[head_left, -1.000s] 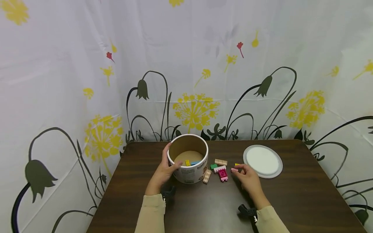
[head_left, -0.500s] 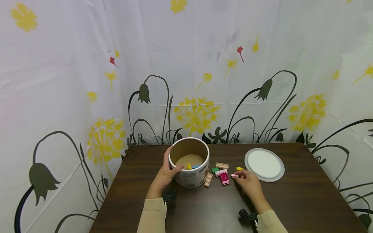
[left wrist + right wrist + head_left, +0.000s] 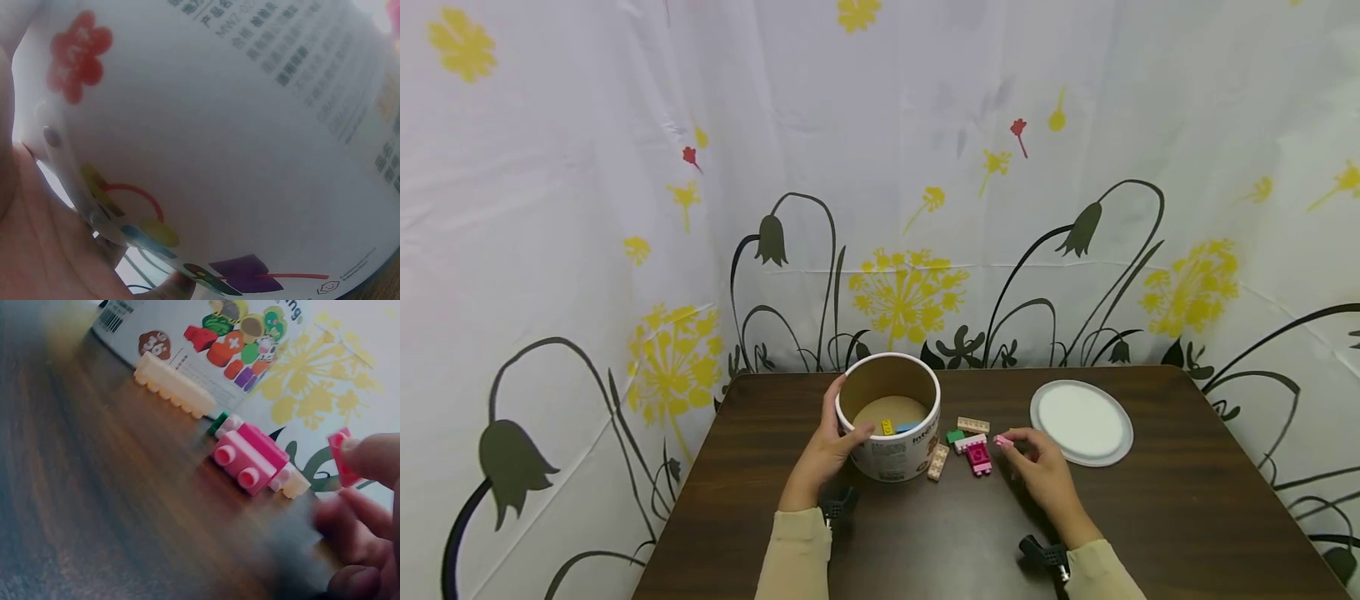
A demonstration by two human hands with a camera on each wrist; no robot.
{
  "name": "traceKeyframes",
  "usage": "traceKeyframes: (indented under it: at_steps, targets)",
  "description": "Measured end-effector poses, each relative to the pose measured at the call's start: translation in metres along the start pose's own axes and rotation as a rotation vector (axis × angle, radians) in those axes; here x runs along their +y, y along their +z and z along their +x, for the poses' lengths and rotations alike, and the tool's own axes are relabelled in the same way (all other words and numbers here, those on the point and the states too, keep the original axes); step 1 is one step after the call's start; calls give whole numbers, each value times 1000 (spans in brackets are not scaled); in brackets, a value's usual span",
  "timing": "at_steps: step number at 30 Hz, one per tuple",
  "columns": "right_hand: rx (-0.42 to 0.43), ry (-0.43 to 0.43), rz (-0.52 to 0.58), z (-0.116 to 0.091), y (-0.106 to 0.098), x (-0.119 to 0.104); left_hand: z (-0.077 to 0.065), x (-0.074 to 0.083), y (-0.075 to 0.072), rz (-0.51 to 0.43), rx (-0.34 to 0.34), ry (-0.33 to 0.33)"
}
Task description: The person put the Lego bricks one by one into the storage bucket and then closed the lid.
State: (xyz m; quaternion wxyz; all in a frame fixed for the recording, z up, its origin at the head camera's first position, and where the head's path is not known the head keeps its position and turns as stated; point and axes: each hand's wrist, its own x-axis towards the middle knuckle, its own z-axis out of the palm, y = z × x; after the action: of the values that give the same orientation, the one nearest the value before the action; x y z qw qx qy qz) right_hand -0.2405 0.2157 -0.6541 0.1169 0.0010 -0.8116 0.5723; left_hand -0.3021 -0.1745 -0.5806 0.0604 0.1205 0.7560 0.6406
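Observation:
My left hand (image 3: 826, 450) grips a round white tub (image 3: 891, 460), thumb over the rim and fingers behind its side. In the left wrist view the tub's printed wall (image 3: 187, 125) fills most of the picture. Inside lie a yellow brick (image 3: 887, 427) and a blue brick (image 3: 907, 427). My right hand (image 3: 1051, 473) pinches a small pink toy brick (image 3: 1002, 441) between thumb and fingertips; the right wrist view shows this brick (image 3: 341, 456) raised off the table. Just left of that hand are a magenta brick (image 3: 978, 457), a pale pink brick (image 3: 970, 443) and a green brick (image 3: 955, 436).
One beige brick (image 3: 937, 462) lies against the tub's right side, another beige brick (image 3: 973, 425) farther back. A round white lid (image 3: 1086, 423) lies flat to the right of my right hand. Behind the dark wooden table (image 3: 1180, 500) hangs a flower-patterned curtain (image 3: 880, 125).
My right hand has lifted and turned the pink brick slightly, and its fingers now mostly hide the yellow brick behind. My left hand keeps its grip on the tub. The head view tilted slightly earlier.

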Motion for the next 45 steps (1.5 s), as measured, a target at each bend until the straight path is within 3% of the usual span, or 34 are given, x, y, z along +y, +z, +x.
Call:
traceKeyframes:
  at_steps: [5,13,20,29,34,39,42,45]
  targets:
    - [-107,56,102,1,-2,1,-1,2,1,10,4,-7]
    - [-135,119,83,2,-4,0,-3,3,1,7,11,-16]
    - [-170,152,119,9,-8,-8,3,5,0,27,17,-7]
    - [-195,196,165,10,-4,-17,-2,5,0,60,11,-22]
    - [-189,124,229,18,6,-47,-4,6,-2,79,10,-33]
    - [-161,3,434,36,30,-100,-4,5,-4,80,22,-13]
    - [-216,-17,538,50,49,-131,-2,4,-3,68,18,4]
    - [-269,-34,562,64,65,-154,0,2,-1,49,3,-2]
